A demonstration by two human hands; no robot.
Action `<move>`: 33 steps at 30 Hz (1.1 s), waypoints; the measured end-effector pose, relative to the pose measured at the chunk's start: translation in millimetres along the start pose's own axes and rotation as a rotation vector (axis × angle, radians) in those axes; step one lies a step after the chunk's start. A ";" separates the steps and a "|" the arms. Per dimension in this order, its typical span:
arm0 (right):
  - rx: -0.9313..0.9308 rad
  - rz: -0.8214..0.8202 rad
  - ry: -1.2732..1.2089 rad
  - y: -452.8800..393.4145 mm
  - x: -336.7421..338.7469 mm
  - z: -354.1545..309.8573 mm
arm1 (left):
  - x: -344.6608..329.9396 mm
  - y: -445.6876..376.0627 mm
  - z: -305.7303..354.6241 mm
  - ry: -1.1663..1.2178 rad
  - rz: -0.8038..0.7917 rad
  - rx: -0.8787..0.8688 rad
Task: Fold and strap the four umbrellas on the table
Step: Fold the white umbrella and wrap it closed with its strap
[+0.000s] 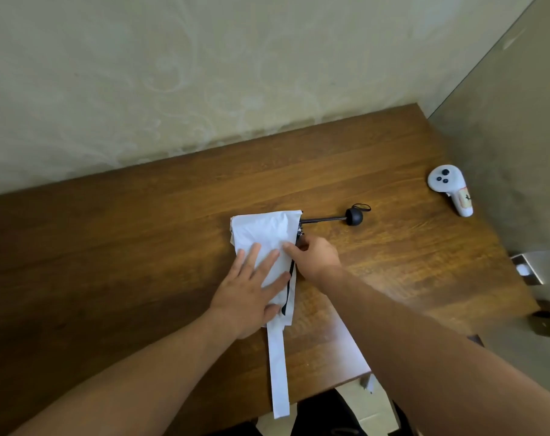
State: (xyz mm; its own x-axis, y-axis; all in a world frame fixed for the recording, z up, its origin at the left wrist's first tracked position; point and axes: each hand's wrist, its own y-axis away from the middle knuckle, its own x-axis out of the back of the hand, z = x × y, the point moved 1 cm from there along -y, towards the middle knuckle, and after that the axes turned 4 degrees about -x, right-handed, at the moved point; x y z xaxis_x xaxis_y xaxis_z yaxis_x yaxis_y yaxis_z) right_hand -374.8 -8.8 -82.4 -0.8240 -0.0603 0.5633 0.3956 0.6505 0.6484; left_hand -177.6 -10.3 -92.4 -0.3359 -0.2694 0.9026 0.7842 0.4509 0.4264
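A white umbrella (264, 229) lies collapsed on the wooden table (141, 262), its canopy bunched flat. Its thin shaft runs right to a round black handle (354, 216) with a small wrist loop. A long white strap (278, 369) trails from the canopy toward the table's front edge. My left hand (251, 294) presses flat on the canopy, fingers spread. My right hand (314, 256) pinches the canopy's right edge near the black rib tips. Only this one umbrella is in view.
A white handheld controller (449, 188) lies at the table's far right, by a grey side wall. A patterned wall backs the table. Metal-looking parts (528, 269) sit beyond the right edge. The front edge runs just below the strap.
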 end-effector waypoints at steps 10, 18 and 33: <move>-0.004 0.079 0.186 -15.0 -0.1 -10.0 | -28.3 1.8 -0.1 0.045 0.037 -0.176; 0.936 0.297 0.494 13.4 -6.8 14.0 | -28.3 0.8 -2.6 0.107 0.049 -0.168; 0.553 -0.109 0.910 16.5 -21.9 51.0 | -19.8 71.2 10.2 0.301 -0.071 -0.277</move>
State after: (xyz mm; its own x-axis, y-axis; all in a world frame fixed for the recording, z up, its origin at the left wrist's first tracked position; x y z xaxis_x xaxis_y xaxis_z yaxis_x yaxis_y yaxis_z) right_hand -370.9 41.9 -110.1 -0.1409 -0.5322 0.8348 -0.0892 0.8466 0.5247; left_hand -120.4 35.8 -79.4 -0.2591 -0.5469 0.7961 0.8889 0.1873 0.4180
